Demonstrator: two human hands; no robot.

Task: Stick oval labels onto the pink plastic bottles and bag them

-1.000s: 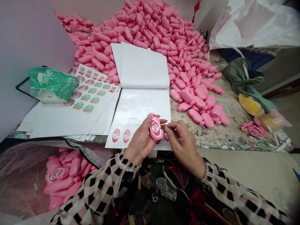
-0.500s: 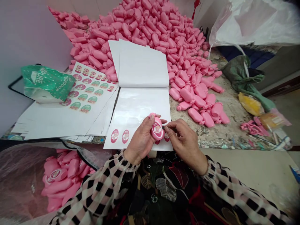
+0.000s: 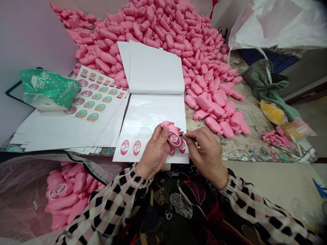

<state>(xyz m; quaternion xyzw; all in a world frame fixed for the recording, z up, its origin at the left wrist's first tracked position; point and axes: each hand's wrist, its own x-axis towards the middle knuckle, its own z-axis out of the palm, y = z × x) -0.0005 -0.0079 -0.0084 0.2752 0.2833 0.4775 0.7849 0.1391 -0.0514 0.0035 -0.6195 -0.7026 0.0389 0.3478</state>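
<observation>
My left hand [image 3: 155, 148] grips a small pink plastic bottle [image 3: 167, 125], its thumb lying along the near side. An oval pink-and-white label [image 3: 174, 139] shows on the bottle's face. Just to the right, the thumb and index finger of my right hand [image 3: 203, 149] are pinched together close to the label's right edge. Something small and dark shows at those fingertips, too small to name. Beneath both hands lies a white sticker sheet [image 3: 153, 112] with a row of oval labels along its near edge, partly covered by my left hand.
A large heap of pink bottles [image 3: 163, 27] fills the table's back and right. Printed sticker sheets [image 3: 97, 98] and a green package [image 3: 51, 90] lie left. Labelled bottles sit in a clear bag [image 3: 25, 197] at lower left. A green cloth bag [image 3: 265, 78] lies right.
The bottle in my left hand has tilted, its label end swinging right and up. My right hand has shifted slightly right, uncovering more of the sheet's rightmost label.
</observation>
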